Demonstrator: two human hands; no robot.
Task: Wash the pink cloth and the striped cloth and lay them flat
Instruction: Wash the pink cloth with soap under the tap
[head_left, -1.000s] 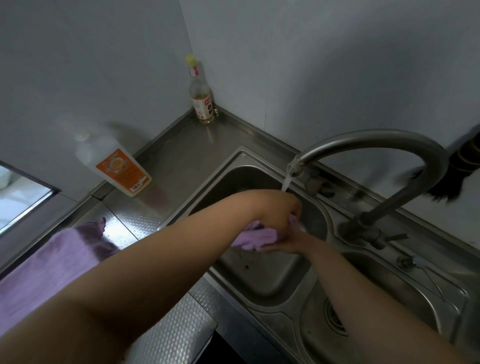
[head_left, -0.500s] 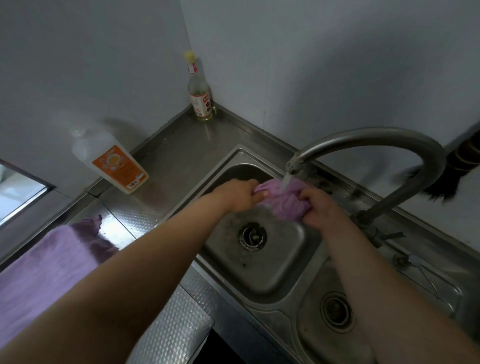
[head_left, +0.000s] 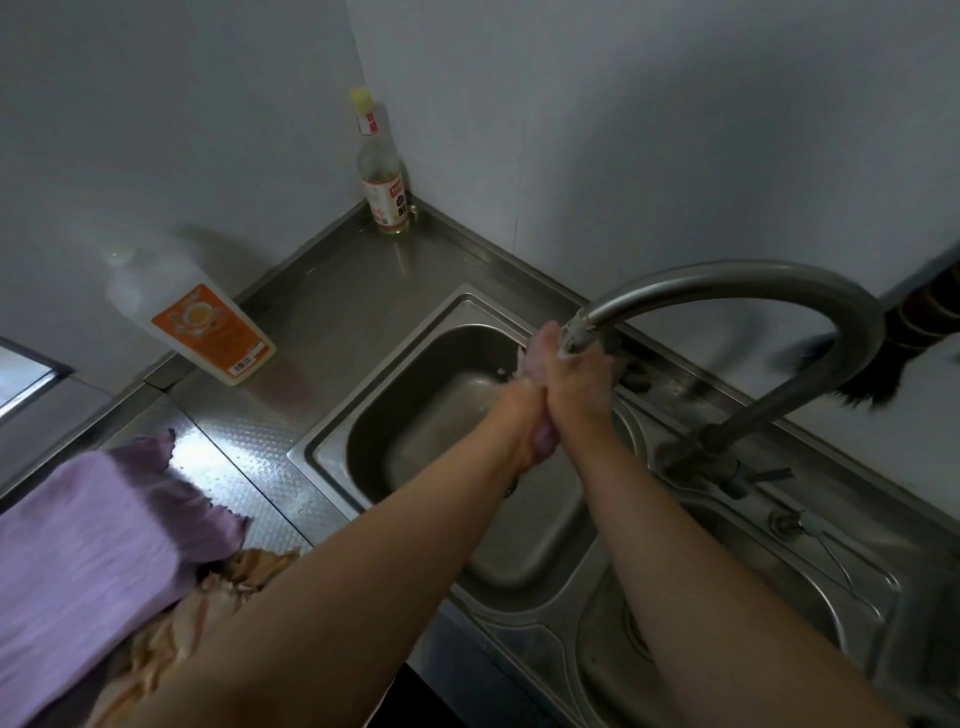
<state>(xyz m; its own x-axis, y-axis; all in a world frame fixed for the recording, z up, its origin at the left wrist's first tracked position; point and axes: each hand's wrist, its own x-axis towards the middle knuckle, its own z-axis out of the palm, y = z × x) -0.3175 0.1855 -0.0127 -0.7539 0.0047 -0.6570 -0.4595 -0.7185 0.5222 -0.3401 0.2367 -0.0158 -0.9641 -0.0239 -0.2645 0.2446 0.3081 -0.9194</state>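
Setting: steel sink (head_left: 332, 452) in a corner worktop (head_left: 332, 306).
Hands: left hand (head_left: 519, 415) and right hand (head_left: 574, 384) clamp the pink cloth (head_left: 543, 444) between them, directly under the tap (head_left: 727, 280).

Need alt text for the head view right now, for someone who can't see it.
Both hands, left hand and right hand, press together around a wadded pink cloth under the faucet spout over the left sink basin. A purple cloth lies on the steel counter at left.
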